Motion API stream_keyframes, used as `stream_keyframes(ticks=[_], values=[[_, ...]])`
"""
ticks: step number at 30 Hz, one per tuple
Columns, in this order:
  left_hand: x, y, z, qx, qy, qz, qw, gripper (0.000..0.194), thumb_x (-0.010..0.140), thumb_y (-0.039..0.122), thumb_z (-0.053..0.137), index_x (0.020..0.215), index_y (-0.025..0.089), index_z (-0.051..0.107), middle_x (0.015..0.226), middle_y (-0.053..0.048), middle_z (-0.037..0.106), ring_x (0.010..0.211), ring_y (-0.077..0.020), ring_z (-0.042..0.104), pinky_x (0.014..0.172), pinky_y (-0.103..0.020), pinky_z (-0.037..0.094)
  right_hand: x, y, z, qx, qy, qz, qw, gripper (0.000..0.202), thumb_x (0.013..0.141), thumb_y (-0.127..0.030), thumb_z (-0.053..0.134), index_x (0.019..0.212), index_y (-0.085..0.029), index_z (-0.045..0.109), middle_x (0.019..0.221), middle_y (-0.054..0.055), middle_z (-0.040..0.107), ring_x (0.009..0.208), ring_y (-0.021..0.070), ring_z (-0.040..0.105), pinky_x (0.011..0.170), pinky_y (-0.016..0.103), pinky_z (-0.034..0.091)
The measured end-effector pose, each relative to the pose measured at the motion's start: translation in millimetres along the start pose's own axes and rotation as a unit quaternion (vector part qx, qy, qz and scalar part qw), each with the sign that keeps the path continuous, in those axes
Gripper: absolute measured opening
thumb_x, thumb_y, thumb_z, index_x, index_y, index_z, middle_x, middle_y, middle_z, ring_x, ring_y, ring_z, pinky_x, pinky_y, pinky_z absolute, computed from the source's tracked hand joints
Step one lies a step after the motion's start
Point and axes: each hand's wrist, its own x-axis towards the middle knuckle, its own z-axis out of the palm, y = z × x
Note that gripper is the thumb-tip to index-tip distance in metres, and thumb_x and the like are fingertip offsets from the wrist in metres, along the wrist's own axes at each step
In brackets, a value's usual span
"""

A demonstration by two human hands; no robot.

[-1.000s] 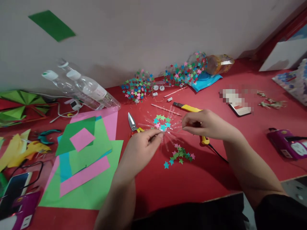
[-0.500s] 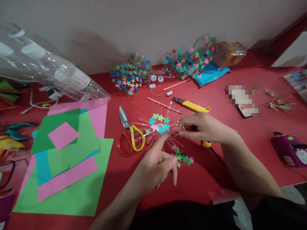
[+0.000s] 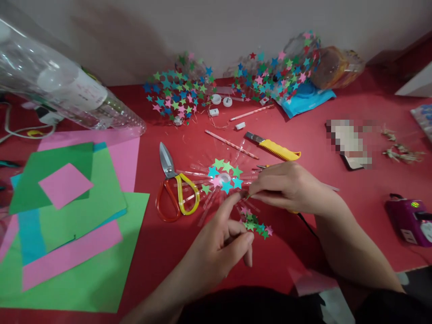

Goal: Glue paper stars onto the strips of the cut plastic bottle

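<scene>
My right hand point(image 3: 286, 186) is pinched at the fingertips around a tiny thing, mostly hidden. The index finger of my left hand point(image 3: 226, 240) reaches out to those fingertips, its tip at the tiny thing; its other fingers are loosely bent and apart. Just beyond lies a burst of clear plastic strips, with green, blue and pink paper stars point(image 3: 227, 186) around its centre. A small pile of loose green and pink stars point(image 3: 256, 225) lies between my hands. Under my right hand a corded tool with a metal tip point(image 3: 261, 167) is mostly covered.
Scissors point(image 3: 169, 173) and stacked coloured paper point(image 3: 101, 175) lie left. Behind are a yellow-handled cutter point(image 3: 280, 150), striped sticks point(image 3: 232, 144), two star-covered clear ornaments point(image 3: 178, 94) and a large clear bottle point(image 3: 77, 85). At right are a blurred phone-like thing point(image 3: 351, 146) and a purple box point(image 3: 410, 220).
The view has moved slightly closer and to the right. My right fingertips have come down to meet my left index fingertip, and the tiny thing shows less.
</scene>
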Motion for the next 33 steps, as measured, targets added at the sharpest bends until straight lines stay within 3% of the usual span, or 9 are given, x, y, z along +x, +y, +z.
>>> stream_keyframes(ticks=[9,20,28,33], values=[[-2,-11,-0.3,0.077,0.022,0.054,0.995,0.073,0.091,0.028,0.050,0.154,0.020,0.014,0.068,0.001,0.067,0.060,-0.0129,0.059,0.058,-0.026,0.044,0,0,1,-0.032,0.023,-0.027,0.999,0.016,0.096,-0.021,0.050,0.092,-0.017,0.065,0.073,0.001,0.065,0.065,0.0099,0.059,0.063,0.023,0.044],[-1,-14,0.1,0.112,0.030,0.072,0.991,0.069,0.092,0.028,0.050,0.152,0.019,0.020,0.068,0.000,0.066,0.056,-0.0125,0.057,0.054,-0.024,0.042,0,-2,1,-0.049,0.015,-0.039,0.998,0.016,0.096,-0.021,0.049,0.092,-0.017,0.064,0.067,0.001,0.057,0.062,0.0116,0.052,0.059,0.025,0.038],[1,-10,-3.6,0.135,0.000,0.079,0.988,0.067,0.090,0.026,0.050,0.151,0.020,0.024,0.067,0.002,0.065,0.052,-0.0113,0.054,0.051,-0.023,0.038,-4,-5,0,-0.050,0.003,-0.041,0.998,0.012,0.094,-0.019,0.052,0.093,-0.019,0.064,0.066,0.001,0.056,0.062,0.0129,0.050,0.058,0.028,0.038],[0,-12,-2.3,0.107,0.034,0.094,0.989,0.064,0.089,0.026,0.051,0.149,0.024,0.031,0.068,0.002,0.066,0.054,-0.0131,0.053,0.050,-0.024,0.035,-4,-8,0,-0.033,0.007,-0.026,0.999,0.011,0.090,-0.013,0.057,0.094,-0.018,0.066,0.068,0.002,0.059,0.060,0.0123,0.052,0.056,0.027,0.040]])
